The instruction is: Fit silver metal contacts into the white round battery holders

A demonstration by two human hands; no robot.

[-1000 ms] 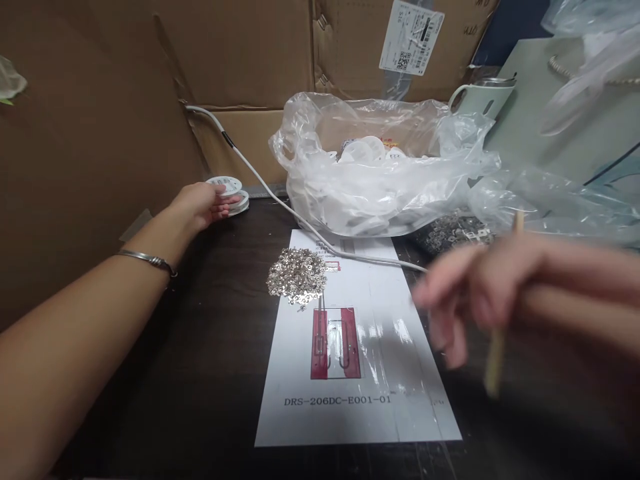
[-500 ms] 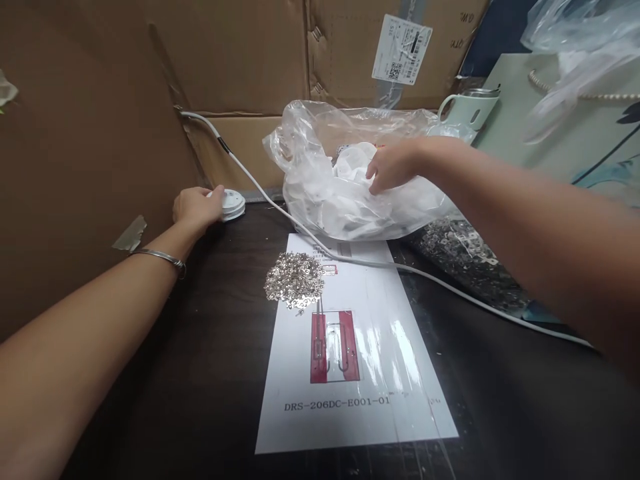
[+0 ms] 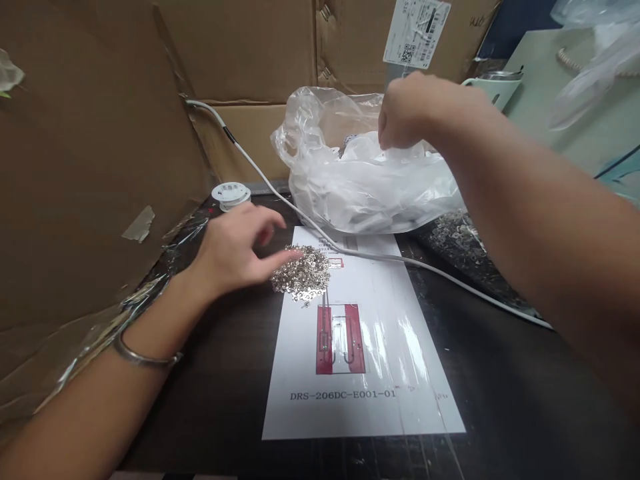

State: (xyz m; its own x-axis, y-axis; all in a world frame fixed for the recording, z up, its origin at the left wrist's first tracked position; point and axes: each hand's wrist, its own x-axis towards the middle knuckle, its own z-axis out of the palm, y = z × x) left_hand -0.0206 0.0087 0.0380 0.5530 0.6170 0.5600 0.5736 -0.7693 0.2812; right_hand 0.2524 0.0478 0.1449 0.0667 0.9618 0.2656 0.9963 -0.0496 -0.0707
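Right hand (image 3: 411, 110) above the mouth of a clear plastic bag (image 3: 373, 197), wrist bent, fingers curled downward; tips partly hidden, so cannot tell whether they pinch anything; white discs (image 3: 364, 144) lie in the bag, just beside and below those fingers.

Left hand (image 3: 240, 245) low over the table (image 3: 220, 393), thumb and fingers spread well apart, nothing visible between them; thumb tip at the upper part of a heap of small metal pieces (image 3: 303, 277), contact not certain; stack of white discs (image 3: 231, 192) just behind the knuckles, lower part covered by the hand.

Step in hand, by my reading: right hand getting at the discs in the bag, left hand placed at the metal heap; next move seems to call for a firm pinch on the right, clear of the slack film, and on the left a light closing of thumb and finger, lest the heap scatter.

Further out: heap lies partly on a printed sheet (image 3: 345, 421), partly on dark tabletop; white cable (image 3: 373, 256) crosses the sheet's upper part, in front of the bag; dark bag of metal bits (image 3: 450, 230) to the right, partly behind the right forearm; cardboard (image 3: 245, 53) at the back.
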